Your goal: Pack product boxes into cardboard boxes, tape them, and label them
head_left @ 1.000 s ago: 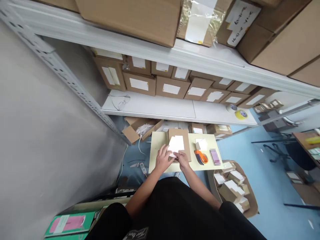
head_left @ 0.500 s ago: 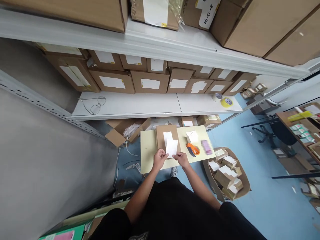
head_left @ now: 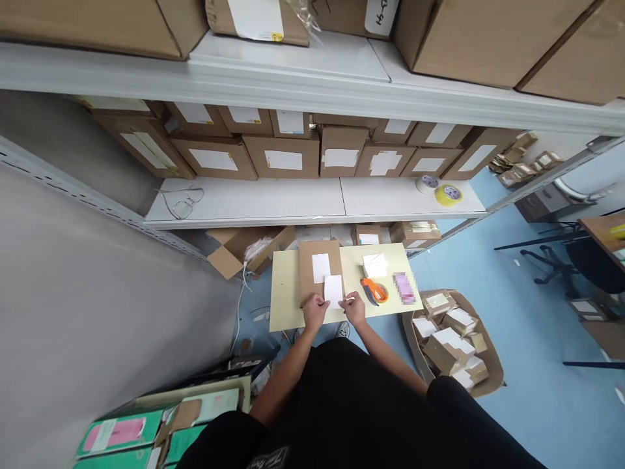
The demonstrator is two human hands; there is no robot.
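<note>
My left hand point(head_left: 315, 311) is closed, pinching the lower left edge of a white paper label point(head_left: 333, 291). At the label's right edge, the fingers of my right hand point(head_left: 354, 309) are also closed on it, and a thin white bit shows at their tips. The label is held over the lower right part of a flat brown cardboard box point(head_left: 306, 277), which bears another white label point(head_left: 321, 267). Under the box is a pale yellow board point(head_left: 284, 286). On its right side lie an orange tape dispenser point(head_left: 372, 290), a stack of white labels point(head_left: 375, 265) and a blurred-out pink item point(head_left: 404, 288).
A white shelf point(head_left: 254, 202) holds eyeglasses point(head_left: 181, 203), clear tape point(head_left: 427, 184), yellow tape point(head_left: 448, 195) and a row of labelled boxes point(head_left: 291, 156). A large carton point(head_left: 494, 365) of small parcels stands on the floor at right. An open carton point(head_left: 225, 262) sits left of the board.
The view has shifted slightly. A thin white bit now shows at my right fingertips. Both hands still hold the label over the box.
</note>
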